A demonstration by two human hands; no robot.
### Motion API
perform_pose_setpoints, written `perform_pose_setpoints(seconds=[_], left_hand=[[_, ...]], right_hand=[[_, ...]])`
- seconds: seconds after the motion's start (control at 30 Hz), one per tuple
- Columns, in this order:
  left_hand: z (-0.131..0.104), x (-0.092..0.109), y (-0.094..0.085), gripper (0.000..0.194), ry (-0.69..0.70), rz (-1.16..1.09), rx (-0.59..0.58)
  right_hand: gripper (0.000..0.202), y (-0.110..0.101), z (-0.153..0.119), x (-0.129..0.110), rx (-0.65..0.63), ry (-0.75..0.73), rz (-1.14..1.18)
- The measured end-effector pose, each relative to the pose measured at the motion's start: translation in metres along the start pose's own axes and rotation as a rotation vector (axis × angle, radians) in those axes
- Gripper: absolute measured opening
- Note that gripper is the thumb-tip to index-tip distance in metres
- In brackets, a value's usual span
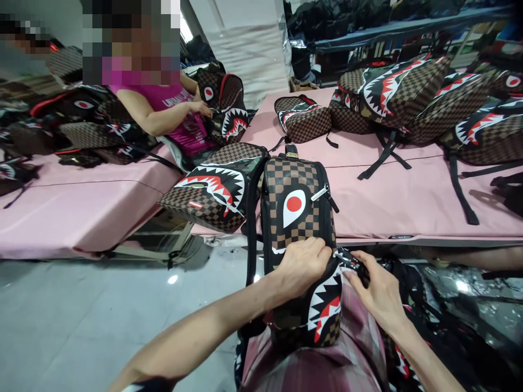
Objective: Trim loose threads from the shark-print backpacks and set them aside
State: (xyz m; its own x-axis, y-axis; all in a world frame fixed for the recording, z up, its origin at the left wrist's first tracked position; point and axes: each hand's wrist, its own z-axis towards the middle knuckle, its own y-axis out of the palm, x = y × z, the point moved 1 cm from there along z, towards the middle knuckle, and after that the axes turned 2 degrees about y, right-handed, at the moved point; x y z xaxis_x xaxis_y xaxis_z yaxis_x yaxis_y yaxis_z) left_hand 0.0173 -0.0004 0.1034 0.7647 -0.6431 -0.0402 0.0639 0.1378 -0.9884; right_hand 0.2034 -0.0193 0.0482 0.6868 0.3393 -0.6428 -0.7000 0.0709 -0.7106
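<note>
The left hand (304, 267) is curled against the zipped right edge of a checked backpack (281, 177); what its fingertips pinch is hidden, so I cannot tell whether they are clamped on anything. Just to its right, the right hand (378, 286) has thumb and fingers clamped on a small dark patterned piece (347, 258) at the same edge. The backpack lies directly under the left hand, its lower end over plaid cloth (306, 370) nearer than both hands. Below the left hand's knuckles is a toothed shark mouth (327, 307); above them are a red-and-white eye (293, 204) and a metal zipper pull (321, 192).

To the right of the right hand sits a heap of dark bags (433, 326). Beyond the left hand, to its left, a second checked bag (204, 204) lies on its side, just beside the backpack, on a pink table (368, 207). Farther past the right hand, more shark-printed bags (408, 98) lie piled, with black straps trailing over the table. Well beyond the left hand, a co-worker in a magenta shirt (174, 109) has hands at another bag (224, 103).
</note>
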Motion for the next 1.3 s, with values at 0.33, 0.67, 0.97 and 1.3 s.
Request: perform_pose_setpoints(seconds=[0.33,0.67,0.97,1.3], left_hand=[[0.009,-0.001,0.004,0.015,-0.263,-0.23,-0.024],[0.009,0.004,0.002,0.014,-0.22,-0.246,0.066],[0.001,0.023,-0.011,0.019,-0.005,-0.251,0.122],[-0.046,0.003,0.005,0.024,-0.239,-0.042,0.223]], right_hand=[[0.012,-0.016,0.017,-0.007,0.164,-0.357,-0.2],[0.019,-0.017,0.017,-0.007,0.164,-0.45,-0.388],[0.012,-0.011,0.016,0.012,0.185,-0.142,0.049],[0.048,0.071,0.0,0.091,0.103,0.794,0.843]])
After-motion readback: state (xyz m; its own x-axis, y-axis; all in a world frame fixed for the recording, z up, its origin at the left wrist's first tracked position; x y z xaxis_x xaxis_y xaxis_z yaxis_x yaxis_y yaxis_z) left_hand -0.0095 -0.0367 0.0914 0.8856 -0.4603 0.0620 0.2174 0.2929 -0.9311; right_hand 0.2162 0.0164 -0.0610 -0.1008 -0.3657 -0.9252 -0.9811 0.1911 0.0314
